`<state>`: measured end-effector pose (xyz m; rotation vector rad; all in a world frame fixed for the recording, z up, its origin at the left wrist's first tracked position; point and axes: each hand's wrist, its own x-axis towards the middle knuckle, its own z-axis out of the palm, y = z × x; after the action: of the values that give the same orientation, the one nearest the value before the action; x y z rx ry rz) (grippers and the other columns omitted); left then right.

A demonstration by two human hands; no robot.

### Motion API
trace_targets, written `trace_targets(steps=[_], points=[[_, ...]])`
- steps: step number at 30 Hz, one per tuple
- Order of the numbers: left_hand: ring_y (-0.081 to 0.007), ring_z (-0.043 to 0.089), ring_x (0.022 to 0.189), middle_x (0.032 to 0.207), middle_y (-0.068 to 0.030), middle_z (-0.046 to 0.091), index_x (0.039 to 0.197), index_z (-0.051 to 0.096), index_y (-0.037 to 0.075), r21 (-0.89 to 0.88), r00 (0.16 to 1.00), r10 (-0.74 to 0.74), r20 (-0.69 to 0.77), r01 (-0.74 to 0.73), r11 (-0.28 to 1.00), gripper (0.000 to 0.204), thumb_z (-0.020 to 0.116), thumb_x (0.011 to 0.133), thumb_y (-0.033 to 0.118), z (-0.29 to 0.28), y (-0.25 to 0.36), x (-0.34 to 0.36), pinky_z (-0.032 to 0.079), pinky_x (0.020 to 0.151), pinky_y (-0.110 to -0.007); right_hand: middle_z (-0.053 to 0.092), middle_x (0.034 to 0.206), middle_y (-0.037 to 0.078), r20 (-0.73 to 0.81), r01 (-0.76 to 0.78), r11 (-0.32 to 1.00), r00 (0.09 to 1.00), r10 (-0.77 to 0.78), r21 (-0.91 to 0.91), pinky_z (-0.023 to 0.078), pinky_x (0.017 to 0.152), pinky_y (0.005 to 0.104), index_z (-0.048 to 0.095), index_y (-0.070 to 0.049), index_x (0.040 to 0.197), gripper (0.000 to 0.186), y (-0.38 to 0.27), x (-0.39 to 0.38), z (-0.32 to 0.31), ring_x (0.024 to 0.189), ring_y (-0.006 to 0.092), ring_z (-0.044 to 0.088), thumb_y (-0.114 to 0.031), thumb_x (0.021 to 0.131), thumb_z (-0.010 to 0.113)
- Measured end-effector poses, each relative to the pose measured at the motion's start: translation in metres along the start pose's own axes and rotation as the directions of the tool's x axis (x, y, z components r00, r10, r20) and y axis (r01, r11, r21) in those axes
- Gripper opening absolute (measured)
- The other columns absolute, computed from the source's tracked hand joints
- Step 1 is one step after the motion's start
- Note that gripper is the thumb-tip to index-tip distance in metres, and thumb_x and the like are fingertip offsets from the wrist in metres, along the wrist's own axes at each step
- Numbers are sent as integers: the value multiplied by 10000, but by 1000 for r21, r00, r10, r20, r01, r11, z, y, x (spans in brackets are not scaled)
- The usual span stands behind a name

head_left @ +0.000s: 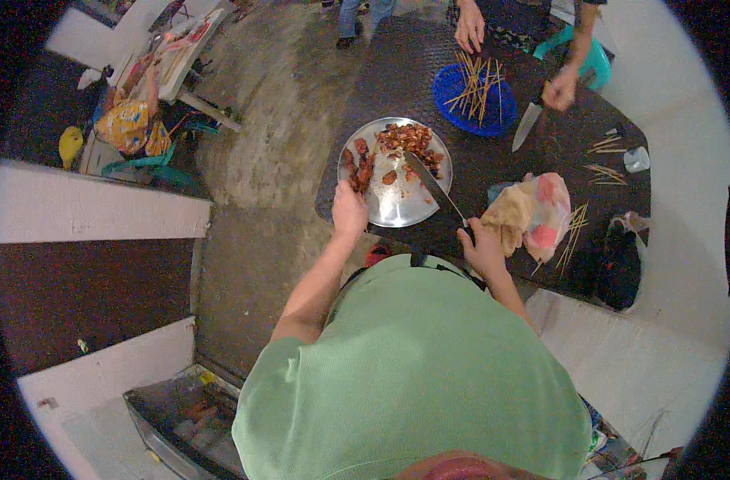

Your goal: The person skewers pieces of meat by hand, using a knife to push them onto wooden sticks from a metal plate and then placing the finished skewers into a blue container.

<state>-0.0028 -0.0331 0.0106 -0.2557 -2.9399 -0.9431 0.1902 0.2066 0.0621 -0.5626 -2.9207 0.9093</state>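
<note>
A round metal plate (401, 214) lies on the dark table in front of me. Chopped reddish-brown meat (409, 139) is heaped along its far side, and longer meat strips (361, 160) lie at its left. My left hand (350, 211) is closed over the plate's near left rim, its fingertips against the lower end of the strips. In my right hand (485, 250) is the handle of a large knife (437, 188). The blade slants up and left over the plate, its tip by the chopped meat. Small loose pieces lie around the tip.
Across the table (397, 72), another person's hand (560, 90) holds a knife (527, 126); their other hand (470, 28) is near a blue basket (493, 126) with wooden skewers. A cloth (509, 216), plastic bag (547, 210), loose skewers (573, 232) and white cup (637, 159) lie right.
</note>
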Motion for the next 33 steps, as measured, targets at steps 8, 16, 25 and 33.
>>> trace_targets(steps=[8,16,25,33], points=[[-338,524,1081,1118,-167,560,1059,583,8,90,825,504,255,-540,837,306,575,755,31,-22,49,29,452,907,-421,644,802,239,-19,-25,999,999,26,37,486,640,529,520,-65,1113,366,8,-12,-2,739,450,620,-371,912,529],[-352,542,1080,1117,-184,578,1076,612,29,-21,621,584,524,-675,737,305,572,774,16,31,28,67,462,930,-414,647,804,239,45,-124,991,992,121,52,493,646,534,523,-75,1132,372,5,-16,-5,746,435,630,-372,908,535],[-381,592,939,987,-222,578,1023,636,-7,-72,933,204,297,-191,979,455,780,611,124,31,48,22,506,814,-434,650,762,218,198,-125,992,973,119,15,495,623,533,500,-75,1081,334,-4,-7,-4,706,419,636,-368,919,515],[-372,562,988,1036,-191,563,1072,562,8,-271,960,250,123,-210,939,478,745,637,89,38,36,2,476,876,-412,646,756,233,305,-104,993,945,114,-46,499,628,542,458,-51,1049,314,-15,-6,3,705,430,635,-344,938,481]])
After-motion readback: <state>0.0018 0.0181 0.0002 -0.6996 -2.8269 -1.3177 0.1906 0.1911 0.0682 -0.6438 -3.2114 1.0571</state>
